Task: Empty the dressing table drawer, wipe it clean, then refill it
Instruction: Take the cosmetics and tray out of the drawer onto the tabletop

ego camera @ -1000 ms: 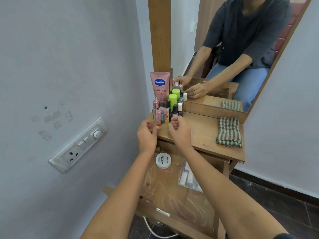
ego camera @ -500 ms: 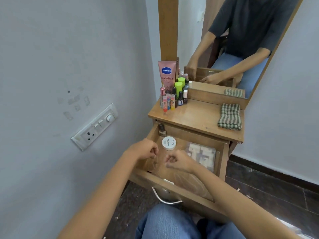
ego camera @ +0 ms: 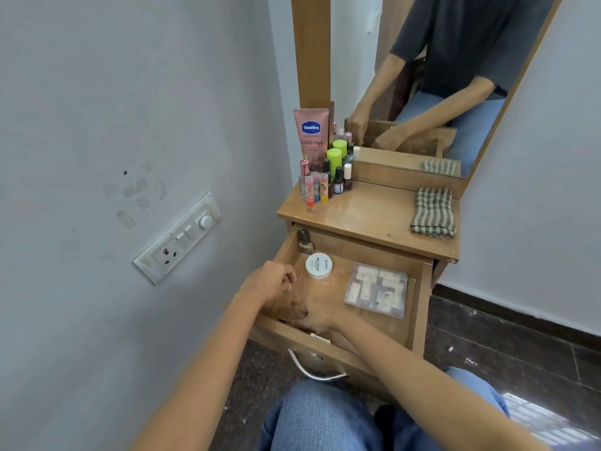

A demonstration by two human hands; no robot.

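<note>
Drawer (ego camera: 419,307) pulled well out; white jar (ego camera: 319,265), nail polish bottle (ego camera: 305,242) in the back left corner and clear pack of tubes (ego camera: 377,291) inside. Left hand (ego camera: 270,283) curled by the left wall, right hand (ego camera: 313,315) curled lower; held item: cannot tell. Risk: a lifting wrist topples the upright bottle. Versus half a second ago, right hand sits deeper.

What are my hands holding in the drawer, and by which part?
Left hand pinches a clear plastic film by its upper edge; right hand cannot be told.

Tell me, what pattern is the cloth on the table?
The cloth has green-and-cream checks; the head view shows it best.
</note>
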